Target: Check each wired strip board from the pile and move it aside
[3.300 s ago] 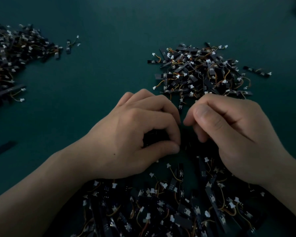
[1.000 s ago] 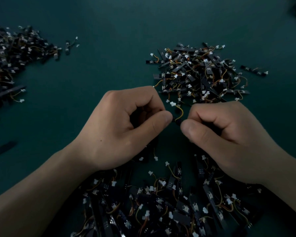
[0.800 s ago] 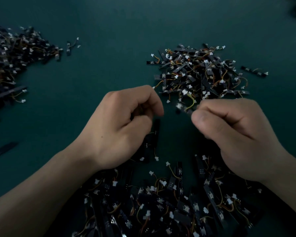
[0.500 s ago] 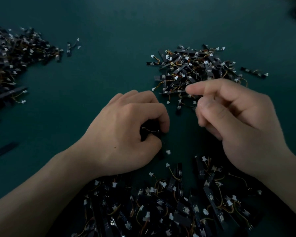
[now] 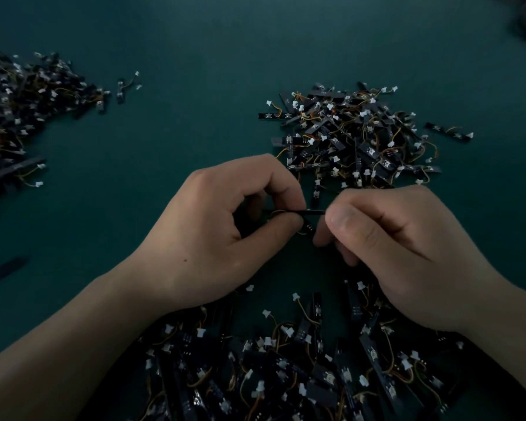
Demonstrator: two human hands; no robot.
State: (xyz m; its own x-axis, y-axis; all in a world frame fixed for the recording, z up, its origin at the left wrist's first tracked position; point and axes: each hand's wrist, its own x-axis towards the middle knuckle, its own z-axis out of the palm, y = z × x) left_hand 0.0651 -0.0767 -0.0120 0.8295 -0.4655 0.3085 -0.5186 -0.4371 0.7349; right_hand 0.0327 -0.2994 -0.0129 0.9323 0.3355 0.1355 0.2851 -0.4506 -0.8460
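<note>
A thin black wired strip board (image 5: 315, 212) is held level above the green mat between both hands. My left hand (image 5: 225, 229) pinches its left end between thumb and forefinger. My right hand (image 5: 401, 250) pinches its right end, fingers curled. A short wire loops just under the board. Close to me lies a big pile of black strip boards with orange wires and white plugs (image 5: 286, 360). A second heap of the same boards (image 5: 353, 138) lies just beyond the hands.
A third heap of boards (image 5: 22, 98) spreads along the far left edge. Loose single boards lie at the left (image 5: 0, 270), near the left heap (image 5: 125, 86) and right of the middle heap (image 5: 447, 130). Bare green mat (image 5: 170, 132) shows between the heaps.
My right hand dropped the earlier board at the far heap and came back. My left hand lifted another board from the near pile. Both hands now hold it by its ends.
</note>
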